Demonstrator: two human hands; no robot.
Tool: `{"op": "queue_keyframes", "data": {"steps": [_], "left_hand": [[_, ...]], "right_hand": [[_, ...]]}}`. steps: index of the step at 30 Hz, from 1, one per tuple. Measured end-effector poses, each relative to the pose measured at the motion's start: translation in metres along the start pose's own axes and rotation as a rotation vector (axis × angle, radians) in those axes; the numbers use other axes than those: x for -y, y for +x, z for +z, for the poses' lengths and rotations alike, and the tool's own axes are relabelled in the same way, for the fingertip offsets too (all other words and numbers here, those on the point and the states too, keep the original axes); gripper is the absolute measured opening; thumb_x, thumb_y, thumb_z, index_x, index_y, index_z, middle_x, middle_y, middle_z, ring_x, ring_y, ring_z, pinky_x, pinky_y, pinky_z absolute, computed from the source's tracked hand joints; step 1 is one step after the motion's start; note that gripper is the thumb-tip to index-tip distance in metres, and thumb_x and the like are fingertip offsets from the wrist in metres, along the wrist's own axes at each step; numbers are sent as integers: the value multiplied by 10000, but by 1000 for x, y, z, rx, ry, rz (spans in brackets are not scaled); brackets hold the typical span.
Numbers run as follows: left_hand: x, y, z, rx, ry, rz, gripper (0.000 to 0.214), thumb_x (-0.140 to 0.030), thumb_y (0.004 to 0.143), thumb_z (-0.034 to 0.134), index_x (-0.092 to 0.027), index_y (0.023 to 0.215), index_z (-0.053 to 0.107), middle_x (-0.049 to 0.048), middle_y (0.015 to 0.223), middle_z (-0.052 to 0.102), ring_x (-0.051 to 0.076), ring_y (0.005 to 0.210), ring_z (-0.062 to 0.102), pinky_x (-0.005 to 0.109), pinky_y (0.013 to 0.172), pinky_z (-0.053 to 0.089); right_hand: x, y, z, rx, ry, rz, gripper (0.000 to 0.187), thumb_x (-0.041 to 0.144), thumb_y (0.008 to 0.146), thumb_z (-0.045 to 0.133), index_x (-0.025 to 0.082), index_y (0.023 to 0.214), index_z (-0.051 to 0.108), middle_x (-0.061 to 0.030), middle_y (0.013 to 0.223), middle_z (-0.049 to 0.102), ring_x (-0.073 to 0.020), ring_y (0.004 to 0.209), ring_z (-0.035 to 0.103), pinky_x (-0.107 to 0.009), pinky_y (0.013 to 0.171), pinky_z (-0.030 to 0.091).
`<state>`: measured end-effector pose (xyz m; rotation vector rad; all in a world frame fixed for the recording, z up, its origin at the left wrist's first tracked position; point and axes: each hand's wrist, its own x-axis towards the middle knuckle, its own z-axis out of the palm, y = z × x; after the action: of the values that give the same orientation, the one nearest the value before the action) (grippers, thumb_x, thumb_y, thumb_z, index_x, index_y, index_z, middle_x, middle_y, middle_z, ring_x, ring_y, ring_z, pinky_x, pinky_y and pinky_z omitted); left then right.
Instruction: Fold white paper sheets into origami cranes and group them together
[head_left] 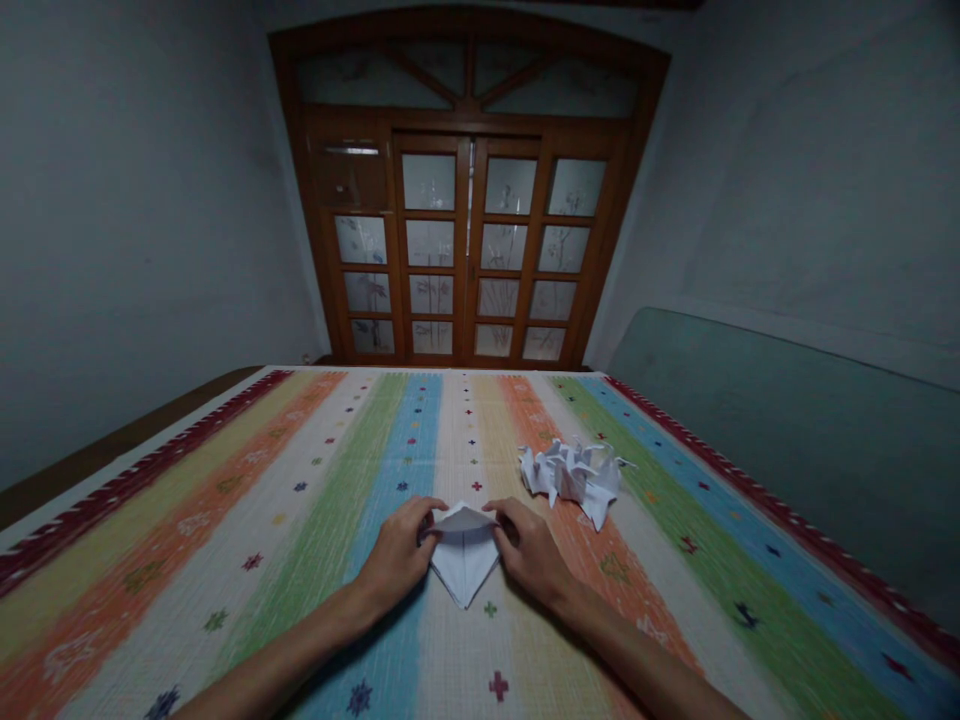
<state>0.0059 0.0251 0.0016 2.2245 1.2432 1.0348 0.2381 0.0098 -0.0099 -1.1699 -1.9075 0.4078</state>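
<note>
A partly folded white paper (463,556) lies on the striped cloth (315,520), its point aimed toward me. My left hand (399,553) pinches the paper's upper left corner with curled fingers. My right hand (529,548) pinches the upper right corner in the same way. Both hands rest on the cloth on either side of the paper. To the right, a little farther away, lies a pile of several folded white paper cranes (576,473).
The striped cloth covers a wide flat surface whose dark red border (757,500) runs along the right edge. A wooden door with frosted glass panes (469,250) stands behind. A green padded board (787,420) leans by the right wall.
</note>
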Motion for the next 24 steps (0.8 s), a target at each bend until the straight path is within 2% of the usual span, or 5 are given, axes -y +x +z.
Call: {"op": "queue_keyframes", "data": {"steps": [5,9,17,24], "left_hand": [[-2,-1,1,-14,39,64,350,-19,811,495,-195,1065,658,78,981,677,243,922,663,358,838,521],[-4,-1,2,-10,33,86,371,-14,833,456,-186,1095,655,95,1018,666,246,936,667,367,836,531],[-8,3,6,-31,-51,30,472,20,720,455,-174,1099,657,88,1017,660,250,995,632,392,913,492],[-17,1,5,34,-190,-12,329,-153,841,560,-168,1161,635,45,906,624,183,705,579,304,697,461]], "right_hand": [[3,-1,5,-66,26,-85,312,51,861,490,177,1104,640,-79,944,660,-206,816,638,-307,746,526],[8,-2,10,-73,23,-123,355,24,870,478,195,1150,613,-74,977,647,-213,887,649,-310,787,530],[12,-2,18,-55,20,-150,365,26,884,465,208,1176,585,-81,1007,651,-231,947,654,-346,831,535],[11,-2,19,-64,39,-139,398,35,881,469,195,1231,567,-96,1054,677,-234,998,666,-367,887,545]]}}
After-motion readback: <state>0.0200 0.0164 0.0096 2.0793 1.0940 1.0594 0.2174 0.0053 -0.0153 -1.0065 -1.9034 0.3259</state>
